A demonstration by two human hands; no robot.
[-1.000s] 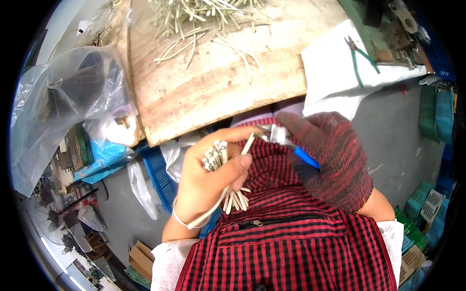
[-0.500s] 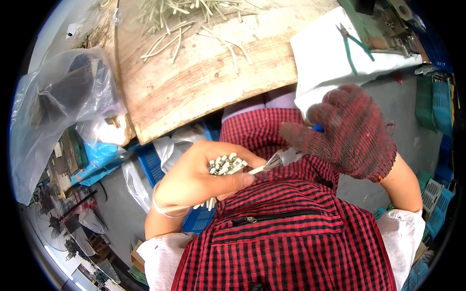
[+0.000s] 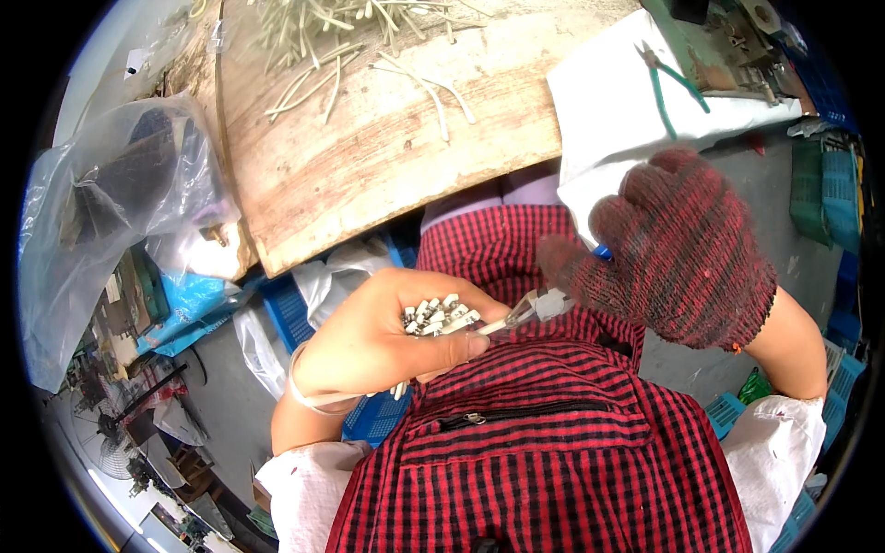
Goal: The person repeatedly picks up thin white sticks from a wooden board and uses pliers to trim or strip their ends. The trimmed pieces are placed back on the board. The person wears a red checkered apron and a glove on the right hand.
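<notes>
My bare left hand point(image 3: 373, 346) is closed round a bundle of short cream tubes or wires point(image 3: 438, 315) with small pale end pieces, a loop of cord lying over the wrist. One piece pokes out past my thumb, at the metal jaws point(image 3: 533, 307) of a blue-handled pair of pliers. My right hand point(image 3: 673, 244), in a dark red knitted glove, grips these pliers; most of the handle is hidden by the fingers. Both hands are over my red checked apron point(image 3: 516, 479).
A wooden board point(image 3: 387, 147) holds a loose heap of cream strands point(image 3: 341, 18). Green-handled pliers point(image 3: 664, 97) lie on white sheeting point(image 3: 599, 111) at upper right. Plastic sheet point(image 3: 101, 230) hangs at left. Blue crates point(image 3: 369, 415) and baskets point(image 3: 834, 198) stand lower down.
My right hand has swung up and outward, turning the pliers so their jaws point down-left. My left hand has tilted over and shifted leftward with the bundle.
</notes>
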